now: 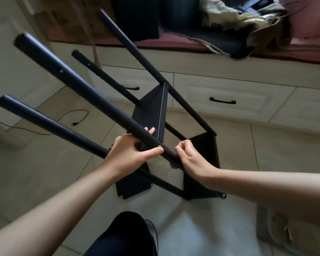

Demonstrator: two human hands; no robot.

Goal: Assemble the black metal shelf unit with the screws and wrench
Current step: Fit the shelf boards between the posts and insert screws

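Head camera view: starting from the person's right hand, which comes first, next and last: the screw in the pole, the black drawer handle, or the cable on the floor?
From the right hand:
1. Screw in the black pole, just left of the hand's fingertips.
2. Drawer handle, up and to the right on the cream drawer front.
3. Cable, far left on the floor tiles.

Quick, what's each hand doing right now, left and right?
Left hand: grip curled round the black pole of the shelf unit, thumb by the screw.
Right hand: grip closed round the same pole, lower down.
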